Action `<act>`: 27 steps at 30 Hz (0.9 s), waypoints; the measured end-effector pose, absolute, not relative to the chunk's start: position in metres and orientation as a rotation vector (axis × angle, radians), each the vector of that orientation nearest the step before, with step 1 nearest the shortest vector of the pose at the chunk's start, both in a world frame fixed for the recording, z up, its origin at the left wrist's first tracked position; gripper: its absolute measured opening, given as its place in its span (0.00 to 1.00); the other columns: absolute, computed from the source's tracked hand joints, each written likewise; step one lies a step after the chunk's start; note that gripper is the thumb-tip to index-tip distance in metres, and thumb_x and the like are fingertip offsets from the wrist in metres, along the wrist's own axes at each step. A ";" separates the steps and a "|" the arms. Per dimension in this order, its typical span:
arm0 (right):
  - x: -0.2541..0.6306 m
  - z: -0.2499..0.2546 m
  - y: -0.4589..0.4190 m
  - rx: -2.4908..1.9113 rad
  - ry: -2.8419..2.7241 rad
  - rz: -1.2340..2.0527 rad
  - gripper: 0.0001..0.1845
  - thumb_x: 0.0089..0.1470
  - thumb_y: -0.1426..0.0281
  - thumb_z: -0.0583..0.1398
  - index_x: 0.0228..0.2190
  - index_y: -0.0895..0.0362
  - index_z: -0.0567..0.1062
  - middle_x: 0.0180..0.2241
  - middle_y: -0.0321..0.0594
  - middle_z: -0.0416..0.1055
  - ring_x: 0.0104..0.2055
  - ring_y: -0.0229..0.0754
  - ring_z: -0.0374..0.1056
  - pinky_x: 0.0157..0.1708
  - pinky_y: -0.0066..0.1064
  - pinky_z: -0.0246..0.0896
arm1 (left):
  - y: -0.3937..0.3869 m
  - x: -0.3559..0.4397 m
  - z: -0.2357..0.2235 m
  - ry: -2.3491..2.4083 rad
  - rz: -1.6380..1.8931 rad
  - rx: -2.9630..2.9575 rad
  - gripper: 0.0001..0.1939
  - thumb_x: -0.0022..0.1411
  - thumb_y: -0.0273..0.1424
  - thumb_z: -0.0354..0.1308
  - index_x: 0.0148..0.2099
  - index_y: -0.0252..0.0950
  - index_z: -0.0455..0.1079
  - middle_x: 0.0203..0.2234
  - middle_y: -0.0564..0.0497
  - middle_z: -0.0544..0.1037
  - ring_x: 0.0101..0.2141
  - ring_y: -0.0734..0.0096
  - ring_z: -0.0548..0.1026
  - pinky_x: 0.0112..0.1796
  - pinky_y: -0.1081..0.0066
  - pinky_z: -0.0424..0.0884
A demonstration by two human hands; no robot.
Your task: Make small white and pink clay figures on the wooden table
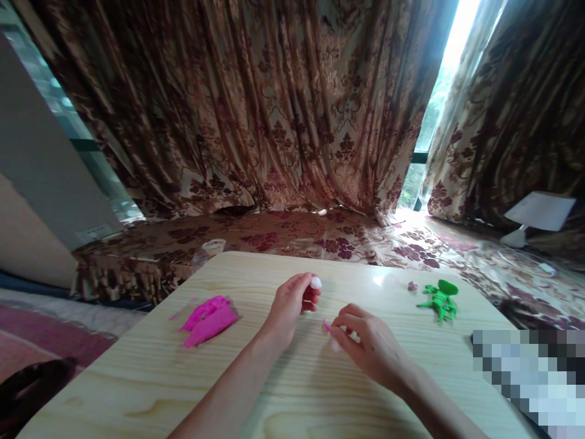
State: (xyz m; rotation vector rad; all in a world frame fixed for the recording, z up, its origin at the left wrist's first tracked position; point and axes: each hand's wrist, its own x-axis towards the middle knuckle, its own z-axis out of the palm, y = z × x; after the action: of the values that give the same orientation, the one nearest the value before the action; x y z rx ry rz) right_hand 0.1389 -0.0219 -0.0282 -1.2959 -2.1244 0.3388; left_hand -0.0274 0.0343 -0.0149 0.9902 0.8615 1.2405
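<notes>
My left hand (287, 308) is raised over the middle of the table. Its thumb and forefinger pinch a small white ball (315, 283), with the other fingers curled below. To its right, my right hand (368, 344) is low over the tabletop with thumb and forefinger together. At those fingertips is a small bright pink piece (326, 325), which looks soft. A pale blurred bit (336, 346) shows just under the same fingertips; what it is I cannot tell.
On the table (150, 366), a crumpled magenta bundle (210, 320) lies left. Several tangled green pieces (441, 300) and a small pinkish lump (412, 285) lie right. A clear plastic container (210, 249) stands beyond the back left edge. A white lamp (542, 210) stands farther right.
</notes>
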 end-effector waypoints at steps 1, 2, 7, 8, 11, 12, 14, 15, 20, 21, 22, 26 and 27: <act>0.137 -0.025 -0.019 -1.335 -2.132 0.309 0.13 0.56 0.69 0.52 0.27 0.54 0.76 0.30 0.38 0.71 0.28 0.36 0.67 0.29 0.26 0.57 | 0.035 -0.029 -0.014 0.834 1.219 0.923 0.13 0.55 0.37 0.55 0.38 0.33 0.70 0.25 0.50 0.73 0.23 0.77 0.70 0.23 0.77 0.64; 0.133 -0.023 -0.015 -1.400 -2.147 0.277 0.14 0.55 0.70 0.52 0.26 0.54 0.75 0.29 0.38 0.71 0.28 0.36 0.67 0.28 0.26 0.56 | 0.036 -0.030 -0.013 0.807 1.197 0.855 0.12 0.55 0.35 0.54 0.39 0.33 0.69 0.25 0.50 0.73 0.23 0.77 0.70 0.23 0.77 0.65; 0.113 -0.016 0.007 -1.731 -2.226 0.216 0.08 0.45 0.69 0.58 0.19 0.57 0.75 0.21 0.43 0.72 0.25 0.43 0.68 0.24 0.29 0.52 | 0.038 -0.032 -0.008 0.712 1.174 0.691 0.13 0.56 0.29 0.53 0.45 0.35 0.66 0.31 0.48 0.74 0.26 0.75 0.73 0.27 0.74 0.70; 0.111 -0.016 0.011 -1.742 -2.225 0.228 0.08 0.43 0.69 0.59 0.18 0.58 0.74 0.20 0.43 0.72 0.25 0.44 0.68 0.23 0.29 0.52 | 0.038 -0.032 -0.007 0.696 1.171 0.679 0.13 0.57 0.28 0.53 0.46 0.35 0.66 0.31 0.48 0.73 0.27 0.75 0.73 0.28 0.73 0.71; 0.117 -0.015 0.014 -1.714 -2.202 0.266 0.07 0.43 0.70 0.59 0.19 0.57 0.74 0.20 0.40 0.72 0.24 0.41 0.67 0.23 0.28 0.52 | 0.038 -0.033 -0.006 0.655 1.136 0.613 0.13 0.58 0.30 0.52 0.45 0.34 0.66 0.30 0.49 0.72 0.27 0.74 0.73 0.31 0.72 0.71; 0.122 -0.014 0.014 -1.698 -2.193 0.276 0.07 0.45 0.70 0.58 0.21 0.57 0.75 0.21 0.39 0.72 0.24 0.40 0.67 0.23 0.27 0.53 | 0.038 -0.033 -0.006 0.650 1.114 0.591 0.12 0.58 0.31 0.52 0.45 0.34 0.66 0.29 0.49 0.72 0.27 0.75 0.73 0.31 0.72 0.71; 0.135 -0.012 0.009 -1.645 -2.146 0.312 0.09 0.51 0.70 0.54 0.25 0.56 0.74 0.22 0.36 0.73 0.25 0.36 0.67 0.24 0.25 0.55 | 0.036 -0.031 -0.008 0.654 1.036 0.587 0.12 0.58 0.34 0.52 0.42 0.33 0.67 0.28 0.50 0.71 0.26 0.76 0.72 0.28 0.74 0.70; 0.142 -0.012 0.005 -1.608 -2.103 0.344 0.10 0.53 0.70 0.53 0.27 0.56 0.73 0.23 0.35 0.72 0.26 0.36 0.67 0.24 0.24 0.56 | 0.033 -0.029 -0.009 0.664 0.985 0.618 0.12 0.58 0.35 0.52 0.40 0.32 0.67 0.28 0.50 0.70 0.25 0.77 0.71 0.25 0.76 0.68; 0.154 -0.021 -0.013 -1.241 -1.772 0.539 0.05 0.52 0.72 0.55 0.28 0.57 0.72 0.27 0.35 0.70 0.28 0.35 0.66 0.28 0.24 0.60 | 0.015 -0.013 -0.015 0.769 0.834 0.990 0.12 0.57 0.38 0.53 0.33 0.32 0.66 0.24 0.53 0.67 0.19 0.83 0.63 0.16 0.80 0.55; 0.153 -0.024 -0.016 -1.196 -1.755 0.528 0.05 0.52 0.73 0.56 0.28 0.56 0.72 0.27 0.35 0.69 0.28 0.35 0.66 0.29 0.24 0.61 | 0.012 -0.010 -0.015 0.786 0.807 1.060 0.13 0.57 0.39 0.53 0.32 0.32 0.66 0.23 0.53 0.67 0.18 0.83 0.62 0.16 0.80 0.53; 0.152 -0.026 -0.017 -1.168 -1.742 0.508 0.05 0.51 0.74 0.56 0.28 0.56 0.72 0.27 0.35 0.69 0.28 0.35 0.65 0.29 0.25 0.61 | 0.009 -0.007 -0.015 0.803 0.777 1.119 0.14 0.57 0.40 0.52 0.31 0.32 0.66 0.23 0.53 0.67 0.17 0.84 0.61 0.16 0.79 0.53; 0.153 -0.027 -0.021 -1.145 -1.720 0.431 0.04 0.49 0.77 0.58 0.26 0.57 0.71 0.24 0.34 0.66 0.27 0.35 0.63 0.28 0.26 0.60 | 0.004 -0.003 -0.013 0.873 0.678 1.246 0.15 0.57 0.40 0.52 0.29 0.31 0.65 0.21 0.52 0.68 0.17 0.84 0.59 0.18 0.79 0.52; 0.154 -0.025 -0.022 -1.138 -1.728 0.430 0.04 0.49 0.77 0.58 0.26 0.57 0.71 0.25 0.34 0.66 0.27 0.35 0.63 0.29 0.26 0.60 | 0.005 -0.003 -0.012 0.876 0.665 1.251 0.15 0.57 0.39 0.52 0.29 0.31 0.65 0.21 0.52 0.68 0.18 0.83 0.59 0.18 0.79 0.52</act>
State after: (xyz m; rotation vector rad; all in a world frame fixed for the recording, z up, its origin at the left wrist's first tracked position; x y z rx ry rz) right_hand 0.1537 -0.0219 -0.0253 -1.1378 -1.7277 0.4301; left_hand -0.0028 0.0045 -0.0123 1.2509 0.8764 0.6646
